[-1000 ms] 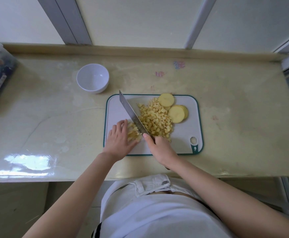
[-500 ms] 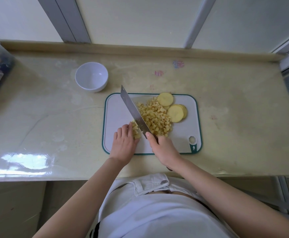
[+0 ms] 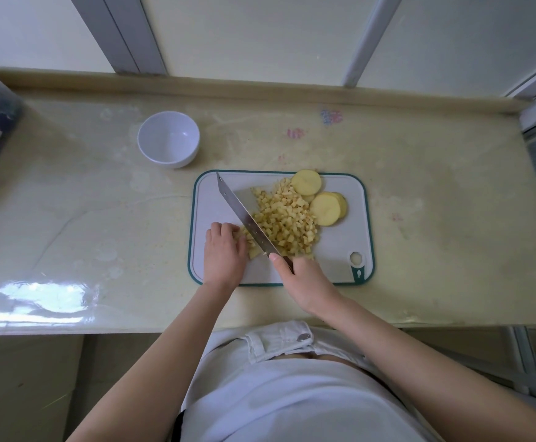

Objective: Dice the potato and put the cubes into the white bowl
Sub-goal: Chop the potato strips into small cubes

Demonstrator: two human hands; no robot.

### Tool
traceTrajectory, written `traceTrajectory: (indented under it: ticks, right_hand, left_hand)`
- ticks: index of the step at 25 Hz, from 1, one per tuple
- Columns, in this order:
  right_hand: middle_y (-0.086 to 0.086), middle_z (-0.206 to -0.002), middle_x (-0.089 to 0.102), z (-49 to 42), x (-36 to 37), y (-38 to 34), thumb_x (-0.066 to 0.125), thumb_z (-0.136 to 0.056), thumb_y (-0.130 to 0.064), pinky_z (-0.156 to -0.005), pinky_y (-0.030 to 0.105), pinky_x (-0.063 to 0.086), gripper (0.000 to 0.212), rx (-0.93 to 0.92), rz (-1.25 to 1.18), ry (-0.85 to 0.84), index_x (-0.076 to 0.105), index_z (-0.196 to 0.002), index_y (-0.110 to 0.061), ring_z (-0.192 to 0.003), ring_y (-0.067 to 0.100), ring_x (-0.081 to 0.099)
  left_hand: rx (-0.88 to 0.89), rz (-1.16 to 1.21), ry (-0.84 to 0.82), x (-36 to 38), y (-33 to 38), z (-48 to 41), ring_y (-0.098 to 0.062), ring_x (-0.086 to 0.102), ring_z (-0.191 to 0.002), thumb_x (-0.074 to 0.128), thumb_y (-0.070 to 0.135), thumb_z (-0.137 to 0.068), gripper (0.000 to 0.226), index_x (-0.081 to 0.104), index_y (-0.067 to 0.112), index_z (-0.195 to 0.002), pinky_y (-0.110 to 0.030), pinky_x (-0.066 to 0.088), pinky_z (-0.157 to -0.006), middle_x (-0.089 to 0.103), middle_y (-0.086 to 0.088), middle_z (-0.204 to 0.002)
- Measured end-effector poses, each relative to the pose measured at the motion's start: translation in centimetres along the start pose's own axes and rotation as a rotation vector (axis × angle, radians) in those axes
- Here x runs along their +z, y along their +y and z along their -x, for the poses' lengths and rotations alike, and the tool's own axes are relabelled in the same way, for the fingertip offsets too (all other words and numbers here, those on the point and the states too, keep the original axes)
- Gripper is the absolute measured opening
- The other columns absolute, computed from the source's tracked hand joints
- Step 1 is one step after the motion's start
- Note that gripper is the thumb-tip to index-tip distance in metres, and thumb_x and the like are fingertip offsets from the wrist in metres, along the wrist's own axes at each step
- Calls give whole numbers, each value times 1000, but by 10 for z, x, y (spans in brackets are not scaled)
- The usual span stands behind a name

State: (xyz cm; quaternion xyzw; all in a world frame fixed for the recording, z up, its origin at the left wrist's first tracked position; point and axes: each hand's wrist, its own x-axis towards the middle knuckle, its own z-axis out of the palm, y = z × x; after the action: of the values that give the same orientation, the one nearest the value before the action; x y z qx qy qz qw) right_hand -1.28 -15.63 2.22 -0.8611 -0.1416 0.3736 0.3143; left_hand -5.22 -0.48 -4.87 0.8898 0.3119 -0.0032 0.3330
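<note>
Your knife (image 3: 244, 215) has dropped again after a lift: one more cut made. Right hand (image 3: 305, 277) wraps its handle; left hand (image 3: 223, 252), fingers curled, pins the potato strips (image 3: 251, 250). Cubes (image 3: 287, 223) heap on the board (image 3: 333, 250), slices (image 3: 325, 209) wait uncut, and the bowl (image 3: 168, 139) is empty.

Knife (image 3: 246, 213) lowered into potato strips (image 3: 253, 252); left hand (image 3: 225, 253) curled.

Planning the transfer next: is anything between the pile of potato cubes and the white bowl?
Only the knife, held by the right hand, slants across the cutting board between the potato cubes and the white bowl.
</note>
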Motion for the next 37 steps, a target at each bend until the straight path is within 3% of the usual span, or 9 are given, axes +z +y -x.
traceTrajectory:
  ticks: [13,23,26,32,37]
  right_hand:
    - [3,-53,42,-15,13,-5,34,-100,-49,-60,30,36,58,46,100,11,37,-54,-14,-59,26,47]
    - [2,-51,42,-20,9,5,37,-101,-43,-55,30,33,56,8,24,13,39,-53,-13,-51,19,43]
    - [2,-50,38,-23,3,7,37,-100,-44,-56,30,32,56,6,-21,-11,35,-52,-14,-48,17,37]
    - [2,-52,38,-22,0,6,37,-100,-44,-55,30,31,53,2,-81,9,37,-57,-13,-49,17,37]
    - [1,-51,35,-21,-2,6,36,-99,-47,-54,29,31,54,40,-86,-4,34,-56,-15,-46,15,34]
  left_hand:
    - [-69,85,55,1,2,-6,-22,46,-98,50,15,-92,13,60,6,-94,-36,43,-70,55,-6,-99]
    - [-41,60,57,-2,3,-6,-20,47,-96,51,17,-92,13,60,7,-95,-30,39,-67,55,-4,-98]
    - [-45,75,37,-2,1,-6,-22,47,-99,51,18,-94,15,60,7,-97,-30,39,-70,55,-5,-101]
    - [71,-13,-146,-9,-7,2,-21,38,-113,55,37,-91,42,49,14,-125,-31,35,-97,43,-5,-116]
    - [85,35,-242,-15,-13,3,-18,46,-109,69,34,-82,60,41,17,-132,-32,45,-91,37,-2,-119]
